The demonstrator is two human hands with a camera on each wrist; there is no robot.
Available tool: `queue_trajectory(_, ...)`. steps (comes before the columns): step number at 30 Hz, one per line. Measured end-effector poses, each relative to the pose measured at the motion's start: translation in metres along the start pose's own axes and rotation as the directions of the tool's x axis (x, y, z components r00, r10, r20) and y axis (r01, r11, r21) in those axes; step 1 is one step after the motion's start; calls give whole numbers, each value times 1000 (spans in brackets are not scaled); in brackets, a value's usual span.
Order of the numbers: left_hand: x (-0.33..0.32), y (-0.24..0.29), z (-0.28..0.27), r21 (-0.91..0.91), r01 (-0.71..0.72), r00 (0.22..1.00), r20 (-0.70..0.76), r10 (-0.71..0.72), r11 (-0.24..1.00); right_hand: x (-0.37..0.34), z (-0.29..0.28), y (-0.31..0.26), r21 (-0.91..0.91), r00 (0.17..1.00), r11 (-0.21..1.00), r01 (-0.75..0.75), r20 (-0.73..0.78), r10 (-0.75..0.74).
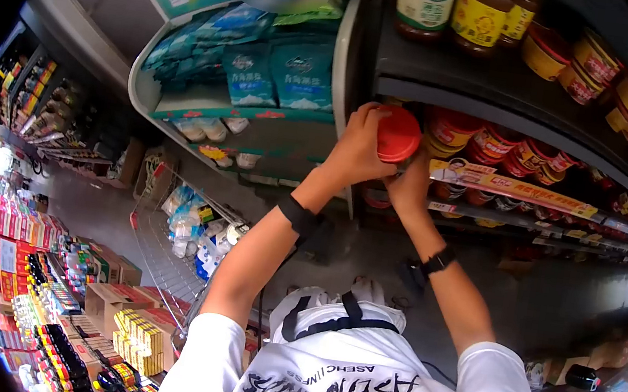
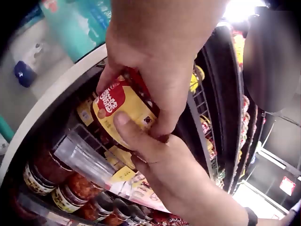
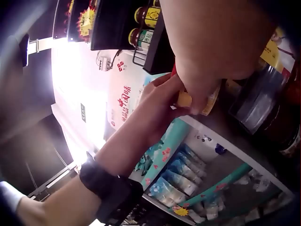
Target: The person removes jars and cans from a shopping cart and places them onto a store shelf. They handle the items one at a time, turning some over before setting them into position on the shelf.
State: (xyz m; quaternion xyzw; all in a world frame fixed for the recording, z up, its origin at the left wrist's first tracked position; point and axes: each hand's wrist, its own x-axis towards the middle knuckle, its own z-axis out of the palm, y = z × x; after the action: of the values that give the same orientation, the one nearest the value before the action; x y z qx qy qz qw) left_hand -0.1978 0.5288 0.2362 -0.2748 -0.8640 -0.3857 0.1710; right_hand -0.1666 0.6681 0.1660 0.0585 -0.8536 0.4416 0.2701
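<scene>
A jar with a red lid [image 1: 399, 135] and a yellow and red label [image 2: 107, 109] is held by both hands at the front of the shelf. From its left side my left hand [image 1: 356, 150] grips the jar near the lid, fingers and thumb around it. Lower down, my right hand [image 1: 409, 183] holds the jar with the thumb [image 2: 126, 124] across the label; its other fingers are mostly hidden. In the right wrist view, the right hand [image 3: 207, 70] covers most of the jar, and the left hand [image 3: 162, 101] meets it there.
Similar red-lidded jars [image 1: 493, 143] line the shelf to the right, above a price strip [image 1: 513, 188]. Large sauce bottles [image 1: 425, 4] stand on the shelf above. Teal packets [image 1: 301, 74] fill a white display rack at left. A loaded shopping cart [image 1: 169, 213] stands behind my left arm.
</scene>
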Motion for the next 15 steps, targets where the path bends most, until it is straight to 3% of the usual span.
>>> queue_trajectory(3,24,-19,25,50,36,999,-4,-35,998,20,3,17,-45,996,997,-65,65,68)
queue_trajectory(7,39,-26,43,79,-10,1000,-18,12,997,28,17,31,106,986,981,-163,37,160)
queue_trajectory(10,49,-45,53,65,-44,999,-10,45,997,26,19,21,25,988,990,-138,-74,139)
queue_trajectory(13,52,-55,63,107,-65,998,1,65,992,27,25,24,-54,983,981,-185,9,186)
queue_trajectory(15,57,-55,66,100,-40,999,-6,41,994,29,26,23,-12,974,974,-224,-13,224)
